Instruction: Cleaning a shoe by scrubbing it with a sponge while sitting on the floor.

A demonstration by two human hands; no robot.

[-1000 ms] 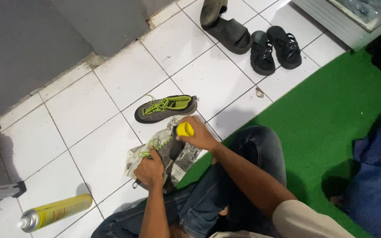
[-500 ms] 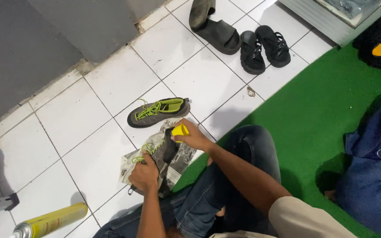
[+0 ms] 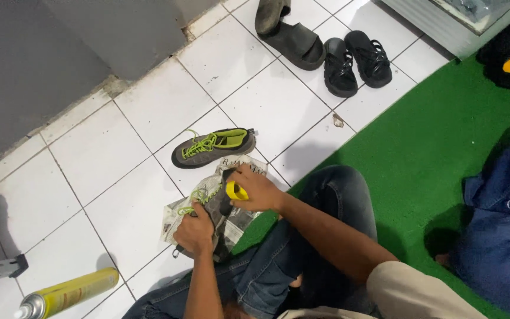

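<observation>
Glossy white ceramic floor tiles (image 3: 131, 195), rough green carpet (image 3: 444, 159), crumpled newspaper (image 3: 240, 221), matt grey suede-like shoe (image 3: 211, 149), shiny yellow metal spray can (image 3: 69, 292)

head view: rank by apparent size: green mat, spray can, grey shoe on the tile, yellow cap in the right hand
1. green mat, by far the largest.
2. spray can and grey shoe: look alike; the can is cut off by the frame edge and nearer the camera, so no ranking.
3. yellow cap, held in the right hand.

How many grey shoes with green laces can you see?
2: one grey shoe lies on the white tiles; the other shoe is held by both hands over the newspaper.
</observation>
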